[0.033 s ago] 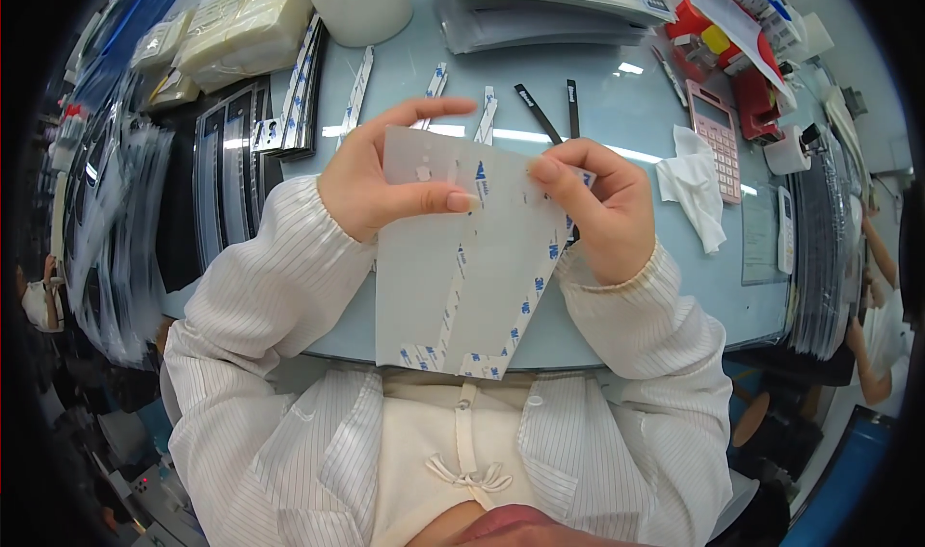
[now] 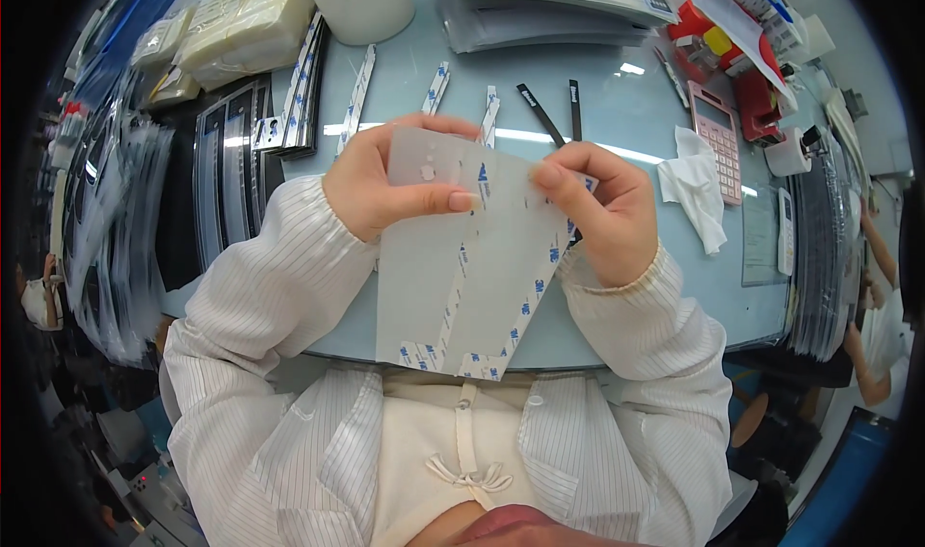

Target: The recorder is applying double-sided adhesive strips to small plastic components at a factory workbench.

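Showed repeated blue lettering on the tape strips [image 2: 527, 306] of the translucent sheet [image 2: 414, 268] and blue print on white strips [image 2: 356, 96] across the worktop [image 2: 621, 114]; carried small white lettering on black strips [image 2: 575, 114], illegible key markings on a pink calculator [image 2: 714, 128].

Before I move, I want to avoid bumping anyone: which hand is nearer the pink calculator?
The right hand: it holds the translucent sheet by its upper right, left of the pink calculator. The left hand is farther left, on the sheet's upper left.

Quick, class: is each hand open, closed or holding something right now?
Left hand: holding the sheet, thumb across its face.
Right hand: closed, pinching the sheet near its upper right corner.
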`<act>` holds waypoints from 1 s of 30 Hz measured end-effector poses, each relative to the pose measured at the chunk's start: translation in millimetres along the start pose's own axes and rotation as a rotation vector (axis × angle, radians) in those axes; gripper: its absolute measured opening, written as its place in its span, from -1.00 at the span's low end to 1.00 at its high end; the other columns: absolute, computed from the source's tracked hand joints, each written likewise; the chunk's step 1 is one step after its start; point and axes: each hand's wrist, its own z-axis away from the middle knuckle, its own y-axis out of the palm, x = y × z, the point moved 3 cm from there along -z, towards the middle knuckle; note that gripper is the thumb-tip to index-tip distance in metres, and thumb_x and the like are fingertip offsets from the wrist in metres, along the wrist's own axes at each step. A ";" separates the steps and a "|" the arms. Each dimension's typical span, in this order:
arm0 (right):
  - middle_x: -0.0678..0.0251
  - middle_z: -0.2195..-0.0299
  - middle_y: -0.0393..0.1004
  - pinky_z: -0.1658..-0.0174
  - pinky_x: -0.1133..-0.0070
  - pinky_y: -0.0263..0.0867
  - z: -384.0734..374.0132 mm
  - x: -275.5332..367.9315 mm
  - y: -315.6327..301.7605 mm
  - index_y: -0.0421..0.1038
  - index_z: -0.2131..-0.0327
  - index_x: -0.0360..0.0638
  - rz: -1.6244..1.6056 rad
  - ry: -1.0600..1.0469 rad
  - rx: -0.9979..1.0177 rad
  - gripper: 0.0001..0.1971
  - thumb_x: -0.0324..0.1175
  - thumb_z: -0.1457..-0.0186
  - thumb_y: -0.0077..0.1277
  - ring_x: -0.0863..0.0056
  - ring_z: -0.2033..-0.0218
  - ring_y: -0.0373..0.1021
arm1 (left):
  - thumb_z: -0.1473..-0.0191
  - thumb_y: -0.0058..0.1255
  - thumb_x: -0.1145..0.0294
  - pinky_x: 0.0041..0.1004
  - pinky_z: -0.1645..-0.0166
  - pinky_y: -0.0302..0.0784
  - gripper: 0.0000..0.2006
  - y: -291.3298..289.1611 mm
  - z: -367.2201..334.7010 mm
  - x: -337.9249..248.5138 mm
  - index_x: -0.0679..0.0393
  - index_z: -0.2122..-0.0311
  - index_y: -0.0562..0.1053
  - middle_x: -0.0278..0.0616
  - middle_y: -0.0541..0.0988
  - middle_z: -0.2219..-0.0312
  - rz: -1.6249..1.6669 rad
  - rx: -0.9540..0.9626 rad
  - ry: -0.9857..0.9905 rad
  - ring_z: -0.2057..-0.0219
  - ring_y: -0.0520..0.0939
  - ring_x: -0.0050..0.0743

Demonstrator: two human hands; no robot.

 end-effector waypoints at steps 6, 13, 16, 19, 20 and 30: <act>0.41 0.41 0.52 0.30 0.67 0.29 -0.1 -6.0 3.1 0.50 0.35 -0.24 -0.022 0.063 0.269 -0.85 -0.35 -0.17 0.14 0.68 0.39 0.38 | 0.06 0.36 0.36 -0.41 0.11 0.55 -0.69 0.5 7.7 8.5 0.27 0.21 0.58 -0.19 0.65 0.37 -0.063 0.183 -0.238 0.26 0.66 -0.41; 0.41 0.36 0.54 0.26 0.71 0.29 -5.9 -22.7 -1.1 0.51 0.27 -0.26 0.095 0.390 0.247 -0.84 -0.35 -0.18 0.12 0.69 0.34 0.40 | 0.05 0.35 0.36 -0.49 0.23 0.51 -0.78 6.5 14.5 -1.8 0.25 0.33 0.61 -0.24 0.64 0.41 -0.157 0.262 0.029 0.33 0.65 -0.46; 0.39 0.35 0.52 0.31 0.73 0.25 -0.6 -22.1 7.4 0.51 0.24 -0.24 0.069 0.150 0.111 -0.82 -0.39 -0.10 0.19 0.69 0.34 0.36 | 0.03 0.34 0.36 -0.48 0.23 0.53 -0.78 7.5 17.4 -3.7 0.25 0.31 0.60 -0.23 0.64 0.41 -0.194 0.250 0.095 0.35 0.66 -0.47; 0.36 0.37 0.49 0.38 0.71 0.21 3.0 9.3 11.7 0.51 0.24 -0.23 0.830 -0.414 -0.243 -0.78 -0.46 0.00 0.26 0.67 0.35 0.31 | 0.00 0.32 0.34 -0.45 0.22 0.55 -0.75 8.8 20.2 -6.9 0.26 0.26 0.59 -0.19 0.66 0.38 -0.211 0.168 0.001 0.34 0.67 -0.45; 0.35 0.41 0.46 0.44 0.67 0.16 4.9 15.2 12.1 0.50 0.22 -0.22 0.927 -0.580 -0.305 -0.72 -0.50 0.07 0.28 0.65 0.47 0.26 | -0.01 0.31 0.32 -0.44 0.20 0.57 -0.73 7.5 20.9 -5.3 0.26 0.23 0.59 -0.17 0.67 0.36 -0.193 0.103 -0.091 0.33 0.67 -0.44; 0.34 0.37 0.51 0.45 0.76 0.22 11.3 13.8 21.5 0.52 0.22 -0.27 0.640 -0.416 -0.099 -0.83 -0.51 -0.07 0.19 0.70 0.50 0.38 | -0.13 0.19 0.19 -0.42 0.18 0.59 -0.65 10.1 19.5 -2.3 0.26 0.11 0.56 -0.12 0.68 0.31 -0.215 0.131 -0.095 0.30 0.68 -0.40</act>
